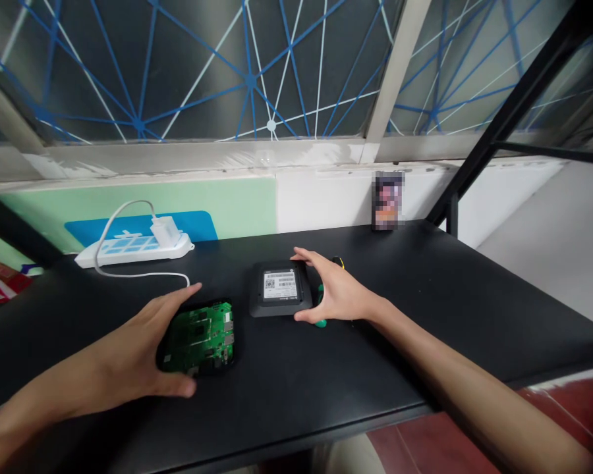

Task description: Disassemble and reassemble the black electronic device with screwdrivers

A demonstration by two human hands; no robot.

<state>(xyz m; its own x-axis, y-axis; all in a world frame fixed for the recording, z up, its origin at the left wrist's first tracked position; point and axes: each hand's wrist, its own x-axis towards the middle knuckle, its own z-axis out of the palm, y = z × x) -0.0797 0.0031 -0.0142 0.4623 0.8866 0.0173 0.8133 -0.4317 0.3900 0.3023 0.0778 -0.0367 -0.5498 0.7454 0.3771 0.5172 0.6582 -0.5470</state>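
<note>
A green circuit board (205, 336) lies component side up in a black square case at the front left. My left hand (148, 342) curves around its left side, fingers and thumb spread wide beyond the edges. A black square device cover (281, 304) with a white printed label (279, 285) rests to the right of the board. On its right side is my right hand (338, 289), fingers at the far edge and thumb at the near corner. Partly hidden behind that hand is something with a green end (321, 323) and a black-and-yellow part (338, 262).
A white power strip (133, 250) with a plugged-in charger (165, 232) and white cable (143, 274) stands at the back left of the black table (296, 408). A blurred-out upright item (388, 201) leans against the wall. A red packet (2, 283) sits far left.
</note>
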